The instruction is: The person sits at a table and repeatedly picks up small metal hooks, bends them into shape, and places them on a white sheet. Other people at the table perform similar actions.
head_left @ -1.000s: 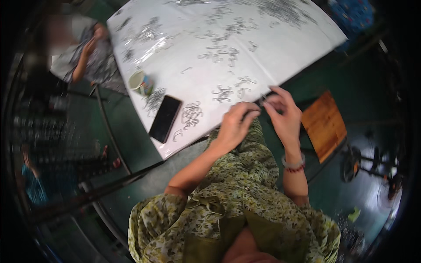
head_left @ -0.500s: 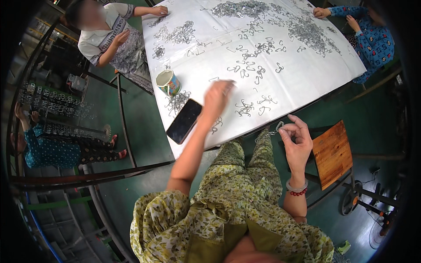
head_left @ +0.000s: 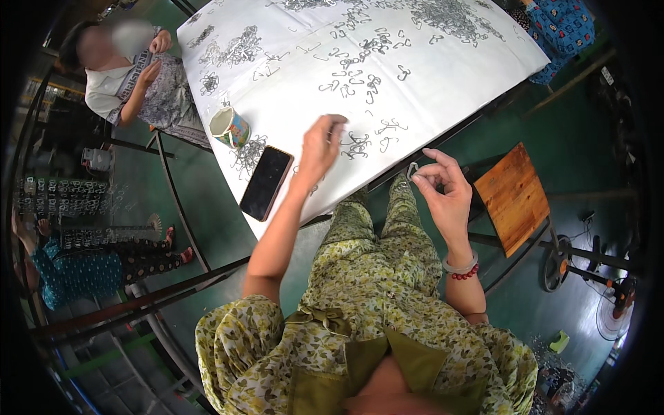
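Observation:
My right hand [head_left: 445,185] is off the table's near edge, above my legs. Its thumb and forefinger pinch a small bent wire hook [head_left: 413,171], a pale loop sticking out past the fingertips. Over the white table top [head_left: 290,90] hovers my left hand [head_left: 321,149], slightly blurred, its forefinger stretched out and the thumb apart below. Nothing shows clearly between them. Just right of it lies a small pile of wire hooks [head_left: 356,146]. A black phone [head_left: 267,184] rests left of that forearm, with more hooks [head_left: 247,159] behind it.
A colourful paper tub [head_left: 230,128] stands at the table's left side. Larger hook heaps [head_left: 446,19] spread across the far part. One co-worker [head_left: 138,86] sits far left, another [head_left: 564,31] far right. A wooden stool [head_left: 512,199] is at my right, near a fan [head_left: 615,311].
The view has shifted, so the table sits further left and up. My left hand has drawn slightly nearer me. The left co-worker's hand has come off the table. My right hand still pinches the hook.

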The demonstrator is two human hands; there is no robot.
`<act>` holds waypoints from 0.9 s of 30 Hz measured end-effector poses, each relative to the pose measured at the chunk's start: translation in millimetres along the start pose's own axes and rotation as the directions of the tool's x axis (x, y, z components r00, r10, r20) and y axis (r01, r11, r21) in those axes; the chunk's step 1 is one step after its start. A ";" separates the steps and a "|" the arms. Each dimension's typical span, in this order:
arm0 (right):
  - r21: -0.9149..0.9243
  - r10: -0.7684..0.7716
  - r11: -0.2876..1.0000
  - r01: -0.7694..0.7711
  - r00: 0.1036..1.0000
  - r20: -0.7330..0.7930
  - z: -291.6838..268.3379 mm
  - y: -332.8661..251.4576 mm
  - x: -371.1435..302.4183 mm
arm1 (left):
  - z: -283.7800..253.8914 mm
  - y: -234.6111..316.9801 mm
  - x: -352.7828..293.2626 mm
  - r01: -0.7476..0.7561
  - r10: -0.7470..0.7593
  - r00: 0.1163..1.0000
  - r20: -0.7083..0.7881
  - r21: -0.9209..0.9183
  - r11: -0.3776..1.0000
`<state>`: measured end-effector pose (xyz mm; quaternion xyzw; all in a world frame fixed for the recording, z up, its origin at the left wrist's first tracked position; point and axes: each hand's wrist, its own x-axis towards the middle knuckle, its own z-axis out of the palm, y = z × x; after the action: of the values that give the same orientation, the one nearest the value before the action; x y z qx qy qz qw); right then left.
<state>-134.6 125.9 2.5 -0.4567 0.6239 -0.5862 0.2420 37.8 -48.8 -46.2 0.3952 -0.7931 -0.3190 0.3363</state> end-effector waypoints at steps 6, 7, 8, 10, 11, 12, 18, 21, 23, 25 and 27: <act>0.020 -0.006 1.000 0.006 1.000 -0.027 6.1 4.6 -3.7 | 16.2 92.3 -55.8 0.230 -0.124 0.970 0.208 -0.630 0.742; 0.018 -0.007 1.000 0.008 0.999 -0.036 7.7 5.7 -4.8 | 21.3 93.4 -60.3 0.178 -0.089 0.982 0.164 -0.678 0.714; 0.019 -0.012 1.000 0.013 0.999 -0.045 9.5 6.1 -5.9 | 21.7 92.8 -59.6 0.038 0.021 0.995 0.099 -0.564 0.825; -0.001 -0.032 0.999 0.032 0.998 -0.054 12.9 6.8 -8.9 | 27.9 92.6 -60.0 -0.076 0.088 0.996 0.006 -0.456 0.887; -0.023 -0.048 0.999 0.046 0.997 -0.057 14.1 8.1 -11.1 | 31.6 92.5 -61.1 -0.044 0.057 0.998 0.015 -0.449 0.892; -0.044 -0.064 0.997 0.061 0.996 -0.060 15.5 8.5 -13.0 | 33.2 93.9 -61.7 -0.070 0.070 0.997 -0.016 -0.418 0.906; 0.002 -0.123 0.992 0.124 0.991 -0.043 15.8 11.7 -12.0 | 28.7 100.6 -62.2 0.009 -0.033 0.999 -0.033 -0.559 0.829; 0.131 -0.018 0.991 0.031 0.995 -0.095 9.6 12.0 8.7 | 20.0 101.7 -61.2 -0.011 -0.016 0.999 -0.049 -0.505 0.863; 0.100 -0.058 0.993 0.070 0.991 -0.122 17.1 23.7 38.7 | 16.9 101.4 -59.3 -0.023 -0.005 0.998 -0.056 -0.494 0.869; -0.081 -0.092 0.992 0.092 0.996 0.008 34.0 30.4 74.4 | 14.5 101.0 -59.3 -0.003 -0.015 0.999 -0.035 -0.471 0.882; -0.155 -0.150 0.974 0.166 0.983 0.109 61.7 51.1 114.0 | 15.8 97.5 -61.7 0.015 -0.030 0.999 -0.024 -0.472 0.882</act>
<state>-150.7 -8.2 -31.6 -0.5510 0.6192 -0.5275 0.1862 13.7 54.0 2.6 0.3156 -0.6820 -0.4999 0.4306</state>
